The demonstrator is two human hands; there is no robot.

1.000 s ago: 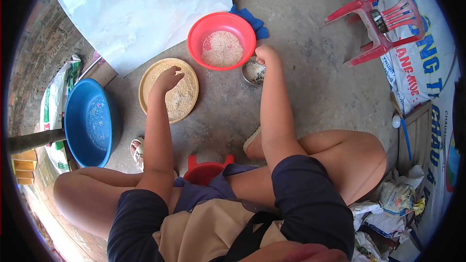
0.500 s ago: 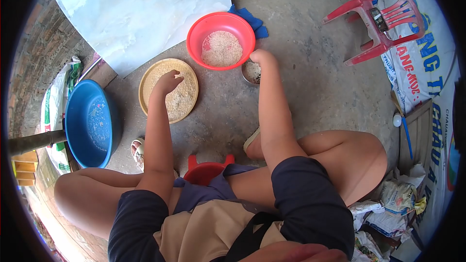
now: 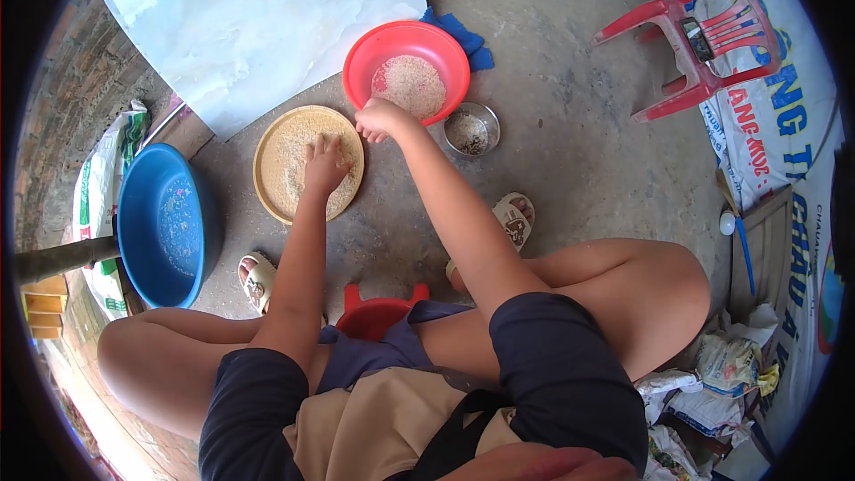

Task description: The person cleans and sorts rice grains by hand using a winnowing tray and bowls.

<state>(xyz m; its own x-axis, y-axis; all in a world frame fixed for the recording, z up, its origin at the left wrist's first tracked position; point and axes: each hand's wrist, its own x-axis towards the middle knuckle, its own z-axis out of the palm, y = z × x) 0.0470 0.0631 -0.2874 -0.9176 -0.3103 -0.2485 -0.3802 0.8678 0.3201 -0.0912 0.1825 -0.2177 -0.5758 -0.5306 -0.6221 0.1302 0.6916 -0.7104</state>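
Note:
A round woven tray (image 3: 264, 189) holds pale grains spread over its middle. My left hand (image 3: 326, 166) lies on the grains with its fingers spread. Just past the tray's right rim is my right hand (image 3: 381, 119), its fingers curled together near the front edge of the red basin (image 3: 353, 67); whether it holds anything is too small to tell. Inside that basin sits a heap of pale grains (image 3: 411, 85). To its lower right stands a small metal bowl (image 3: 492, 129) with grains and darker bits in it.
At the left is a blue basin (image 3: 130, 232) with scattered bits inside. A white sheet (image 3: 276, 18) covers the floor at the back. A red plastic chair (image 3: 704, 76) stands at the upper right, with printed sacks beyond it. A blue cloth (image 3: 463, 36) touches the red basin.
My right hand has moved left from the metal bowl to beside the tray, uncovering the bowl. My left hand has come down onto the grains and its fingers have spread.

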